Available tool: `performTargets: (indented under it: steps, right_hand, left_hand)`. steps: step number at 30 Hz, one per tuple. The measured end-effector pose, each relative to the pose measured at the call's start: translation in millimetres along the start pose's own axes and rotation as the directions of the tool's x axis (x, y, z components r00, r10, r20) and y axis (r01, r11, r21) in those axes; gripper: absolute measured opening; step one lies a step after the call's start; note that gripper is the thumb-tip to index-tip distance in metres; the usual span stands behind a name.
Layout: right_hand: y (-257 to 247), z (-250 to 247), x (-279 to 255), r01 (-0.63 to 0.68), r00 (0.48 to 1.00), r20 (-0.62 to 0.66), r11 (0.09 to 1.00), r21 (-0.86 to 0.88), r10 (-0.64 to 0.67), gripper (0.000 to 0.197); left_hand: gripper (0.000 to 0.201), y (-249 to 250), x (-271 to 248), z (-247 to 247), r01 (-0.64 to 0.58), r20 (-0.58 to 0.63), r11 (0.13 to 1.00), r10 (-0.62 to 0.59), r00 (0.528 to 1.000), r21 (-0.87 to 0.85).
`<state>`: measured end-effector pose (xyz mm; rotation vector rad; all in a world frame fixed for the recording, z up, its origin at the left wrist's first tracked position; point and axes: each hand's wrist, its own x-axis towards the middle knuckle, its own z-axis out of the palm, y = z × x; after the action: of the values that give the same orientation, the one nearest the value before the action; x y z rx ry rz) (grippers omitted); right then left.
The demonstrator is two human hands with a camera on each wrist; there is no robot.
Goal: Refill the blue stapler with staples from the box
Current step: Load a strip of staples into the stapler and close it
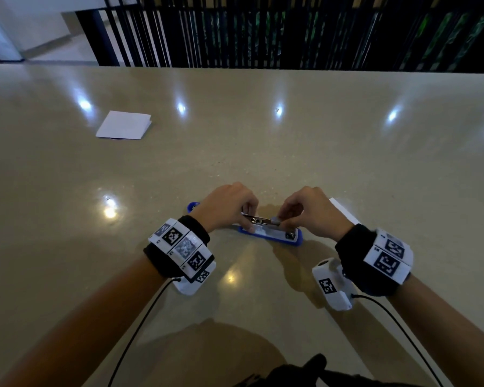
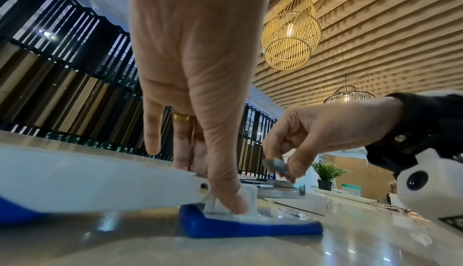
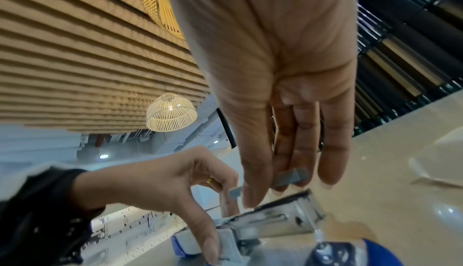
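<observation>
Pinching a grey staple strip (image 3: 290,178) between thumb and fingertips, the right hand (image 1: 309,212) holds it just above the open metal magazine (image 3: 278,223) of the blue stapler (image 1: 271,234). The left hand (image 1: 227,209) grips the stapler's hinge end, thumb pressed down there.

Premises appear to be a café or lounge-type public interior. Evidence: a long polished stone-look counter (image 1: 263,135); above it, woven pendant lamps (image 2: 290,32) under a slatted timber ceiling (image 2: 388,32); beyond its far edge, a dark vertical-slat screen (image 1: 291,32); a potted plant (image 2: 327,173) at its end.
</observation>
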<state>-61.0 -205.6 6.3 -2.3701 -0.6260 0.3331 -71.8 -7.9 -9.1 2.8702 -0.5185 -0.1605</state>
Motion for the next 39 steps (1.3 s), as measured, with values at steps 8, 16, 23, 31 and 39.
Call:
performTargets:
  steps: [8,16,23,31,39]
  right_hand:
    - [-1.2,9.2,9.1,0.023,1.000,-0.010,0.996,-0.090,-0.024,0.017]
    - [-3.6,14.6,11.3,-0.022,0.999,-0.028,0.989,-0.148,0.018,0.020]
    - [-7.4,15.5,9.1,-0.037,0.998,-0.047,0.984,-0.173,0.029,0.017]
    - [-13.1,11.7,3.7,0.029,0.999,-0.019,0.964,-0.263,-0.035,0.015]
    - [-13.5,10.7,-4.7,0.075,0.996,-0.015,0.958,-0.278,-0.083,0.012]
  left_hand:
    - [0.032,-0.8,2.2,2.0,0.026,0.008,1.000,-0.026,1.000,-0.009]
    - [0.035,0.0,1.2,2.0,0.061,0.019,0.997,-0.061,0.998,-0.039]
    - [0.033,-0.3,0.6,3.4,0.080,0.029,0.996,-0.078,0.996,-0.044]
    - [0.032,0.7,0.0,2.2,0.081,0.035,0.996,-0.079,0.996,-0.049]
    - [0.031,2.3,-2.1,3.7,0.064,0.024,0.993,-0.062,0.998,-0.095]
